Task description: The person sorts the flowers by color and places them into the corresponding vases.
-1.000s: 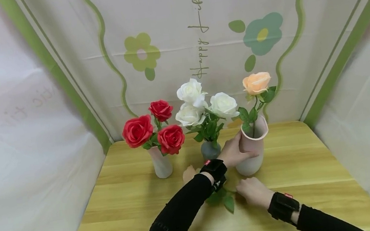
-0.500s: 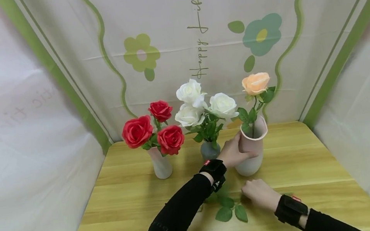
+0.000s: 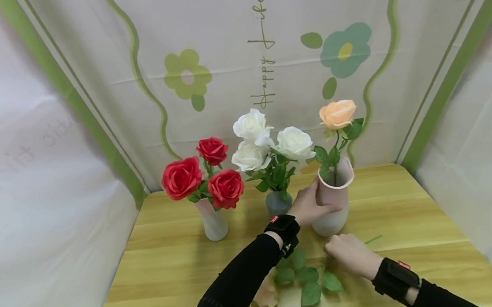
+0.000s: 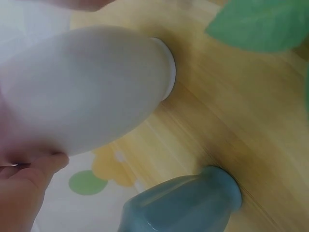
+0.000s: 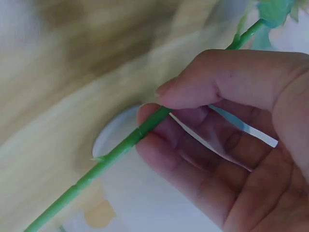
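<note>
My left hand (image 3: 313, 204) grips the side of a pale pink-and-white vase (image 3: 335, 209), which stands upright with one peach rose (image 3: 338, 114) in it. In front of that vase, my right hand (image 3: 353, 256) pinches the green stem (image 5: 104, 162) of a second rose between thumb and fingertips. This rose lies low across the table, its leaves (image 3: 309, 277) spread between my arms. Its pale peach bloom (image 3: 266, 293) shows beneath my left forearm, partly hidden. From the right wrist view, the vase (image 5: 145, 188) appears behind the pinched stem.
To the left of the held vase stands a blue-grey vase (image 3: 278, 202) with several white roses (image 3: 249, 127). Farther left, a small white vase (image 3: 214, 222) holds red roses (image 3: 182, 178). The wooden table (image 3: 163, 268) ends at a fabric backdrop (image 3: 209, 13).
My right hand has drawn slightly right and toward me. The held rose has turned, its bloom and leaves coming nearer to me. My left hand keeps its grip on the vase.
</note>
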Available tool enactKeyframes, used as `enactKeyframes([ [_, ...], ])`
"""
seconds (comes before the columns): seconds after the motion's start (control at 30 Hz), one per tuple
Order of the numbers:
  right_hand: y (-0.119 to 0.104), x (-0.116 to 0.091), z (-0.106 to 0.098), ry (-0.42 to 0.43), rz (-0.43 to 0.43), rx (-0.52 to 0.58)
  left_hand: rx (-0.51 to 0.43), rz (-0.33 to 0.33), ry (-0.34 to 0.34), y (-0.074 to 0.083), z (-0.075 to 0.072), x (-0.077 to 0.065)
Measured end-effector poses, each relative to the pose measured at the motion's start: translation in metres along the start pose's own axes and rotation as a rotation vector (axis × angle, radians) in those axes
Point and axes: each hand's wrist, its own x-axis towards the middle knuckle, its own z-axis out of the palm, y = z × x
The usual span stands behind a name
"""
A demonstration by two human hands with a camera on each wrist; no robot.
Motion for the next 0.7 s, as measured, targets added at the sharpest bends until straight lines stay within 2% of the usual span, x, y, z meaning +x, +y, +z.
enactKeyframes([
  [0.2,0.003,-0.001,-0.015,-0.005,0.029,0.056,-0.008,0.006,-0.005,-0.001,0.001,-0.001],
  [0.3,0.006,-0.002,-0.021,0.003,0.022,0.063,-0.005,0.013,-0.004,-0.002,0.001,0.000],
  [0.7,0.015,-0.008,-0.052,-0.029,-0.024,0.242,-0.010,0.011,0.006,-0.003,0.001,0.001],
])
